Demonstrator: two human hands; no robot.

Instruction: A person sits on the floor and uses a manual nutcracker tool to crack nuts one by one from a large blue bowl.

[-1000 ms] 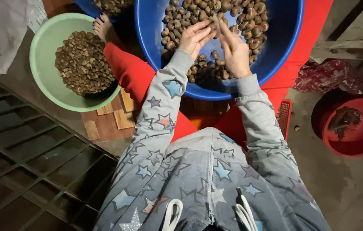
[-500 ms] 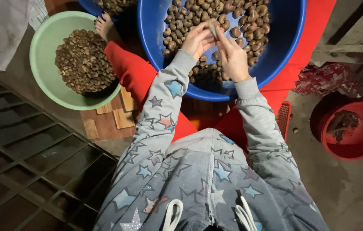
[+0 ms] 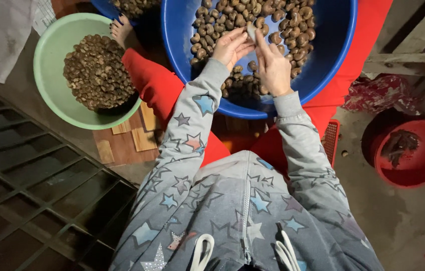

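Note:
Both my hands meet over a big blue basin (image 3: 337, 45) full of brown cashew nuts (image 3: 282, 20). My left hand (image 3: 230, 47) and my right hand (image 3: 272, 62) pinch one small pale nut (image 3: 251, 31) between their fingertips, just above the heap. My grey star-patterned sleeves reach up from the bottom of the view. The basin rests between my red-trousered legs.
A pale green bowl (image 3: 47, 75) heaped with dark nuts sits at the left, with a bare foot (image 3: 121, 30) beside it. A red bucket (image 3: 413, 153) holding dark scraps stands at the right. A metal grate (image 3: 32, 190) covers the lower left. Wooden boards (image 3: 132, 135) lie under the bowl.
My hands have shifted slightly down and left over the basin, keeping the nut between the fingers. The view has drifted a little.

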